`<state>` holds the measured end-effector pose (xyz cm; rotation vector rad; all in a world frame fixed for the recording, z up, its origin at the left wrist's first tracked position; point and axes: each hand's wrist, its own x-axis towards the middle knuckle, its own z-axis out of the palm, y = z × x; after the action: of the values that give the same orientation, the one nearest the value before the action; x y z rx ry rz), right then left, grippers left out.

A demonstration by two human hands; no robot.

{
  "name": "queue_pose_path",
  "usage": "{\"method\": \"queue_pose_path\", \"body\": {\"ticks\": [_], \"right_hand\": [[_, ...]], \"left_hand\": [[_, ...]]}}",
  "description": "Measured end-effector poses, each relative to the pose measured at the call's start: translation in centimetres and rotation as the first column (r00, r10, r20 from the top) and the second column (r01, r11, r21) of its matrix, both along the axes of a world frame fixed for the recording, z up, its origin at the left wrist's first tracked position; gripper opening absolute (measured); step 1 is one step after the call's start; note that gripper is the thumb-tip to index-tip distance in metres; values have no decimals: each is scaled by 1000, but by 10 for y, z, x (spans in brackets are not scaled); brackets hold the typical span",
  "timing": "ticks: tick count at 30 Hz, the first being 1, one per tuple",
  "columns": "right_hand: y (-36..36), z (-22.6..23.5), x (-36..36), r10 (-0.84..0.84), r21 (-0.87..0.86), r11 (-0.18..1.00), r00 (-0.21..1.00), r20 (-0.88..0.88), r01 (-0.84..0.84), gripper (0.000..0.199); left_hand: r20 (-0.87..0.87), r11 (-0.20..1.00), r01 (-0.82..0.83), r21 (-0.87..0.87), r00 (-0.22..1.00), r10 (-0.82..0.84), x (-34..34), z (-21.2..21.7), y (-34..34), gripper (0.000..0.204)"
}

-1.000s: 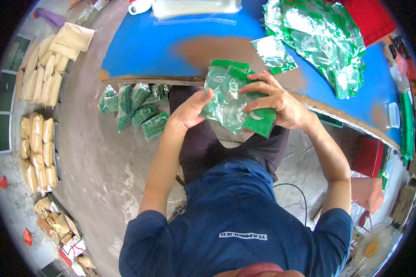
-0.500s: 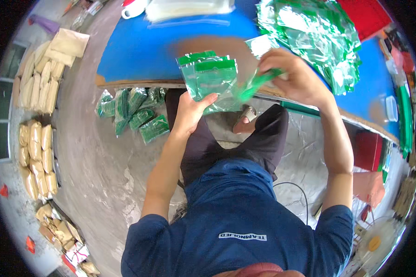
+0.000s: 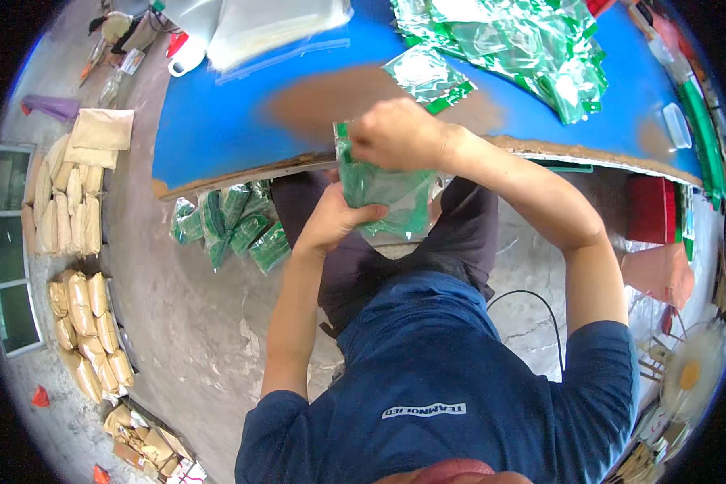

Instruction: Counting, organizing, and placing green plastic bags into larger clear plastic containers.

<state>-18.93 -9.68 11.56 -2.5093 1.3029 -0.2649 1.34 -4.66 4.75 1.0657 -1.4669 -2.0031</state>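
Observation:
My left hand grips a small stack of clear plastic bags with green bands, its thumb lying across their front. These bags hang just off the table's near edge, over my lap. My right hand is at the top of the stack with its fingers curled in, pinching a bag at the upper edge; the fingertips are partly blurred. Just beyond my right hand, a loose clear bag with green edges lies on the blue table. A large heap of similar bags spreads behind it.
A stack of clear sheets or bags and a white cup stand at the far left of the table. Filled green bags lie on the floor below. Brown packages are piled to the left; a fan stands right.
My right hand has swung left with a green-edged bag, from beside the heap to the top of the stack in my left hand. The view has shifted a little.

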Motion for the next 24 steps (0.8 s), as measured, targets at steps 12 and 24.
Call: {"method": "queue_pose_path", "body": {"ticks": [12,24], "right_hand": [[55,-70,-77,-197,-329,890,918,345,315,39],[59,-43,-48,133,-282,959,907,400,-17,36]], "left_hand": [[-290,802,-497,331,755,588,24,-23,15,34],[-374,902,-303,307,833,407,-6,-15,0,42]]}}
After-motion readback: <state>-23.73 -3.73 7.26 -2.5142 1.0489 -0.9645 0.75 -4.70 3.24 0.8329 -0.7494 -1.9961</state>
